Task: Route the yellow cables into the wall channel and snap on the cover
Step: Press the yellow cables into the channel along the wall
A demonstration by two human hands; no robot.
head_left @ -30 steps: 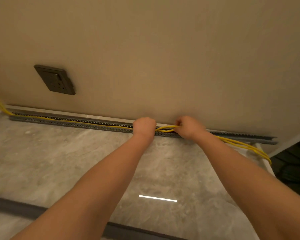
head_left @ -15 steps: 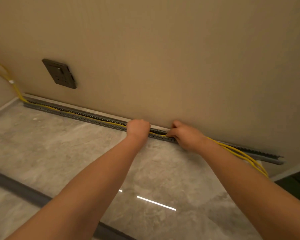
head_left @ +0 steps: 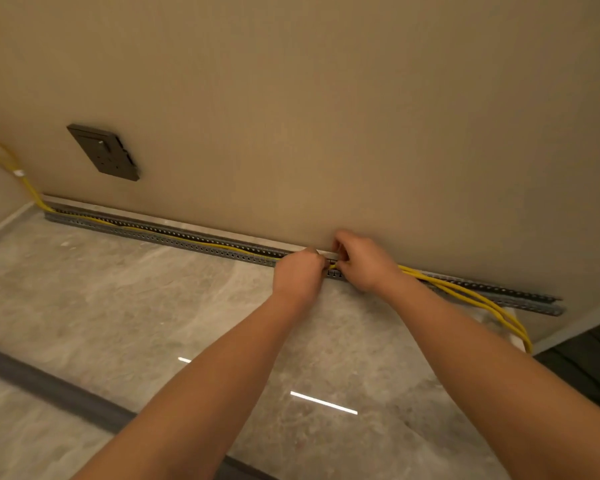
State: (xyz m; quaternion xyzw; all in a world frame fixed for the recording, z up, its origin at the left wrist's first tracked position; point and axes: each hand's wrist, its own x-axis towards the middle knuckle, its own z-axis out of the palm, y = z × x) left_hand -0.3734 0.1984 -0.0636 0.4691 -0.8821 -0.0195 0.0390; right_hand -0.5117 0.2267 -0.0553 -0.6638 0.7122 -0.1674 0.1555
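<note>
Floor (head_left: 125, 306) looks like glossy marble-style tile, wall (head_left: 326, 116) is smooth matt paint, channel (head_left: 174, 237) is perforated grey, dull finish.

Dim warm light, soft wide-angle blur

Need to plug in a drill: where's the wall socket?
Head view, upper left: the wall socket sits above the channel's left end, near the yellow cables.

Cables (head_left: 465, 292) were yellow, channel (head_left: 174, 237) grey with a row of small dark holes. Wall (head_left: 326, 116) plain beige, socket plate (head_left: 106, 152) dark grey, possibly black. Floor (head_left: 118, 306) grey-beige, marbled.
</note>
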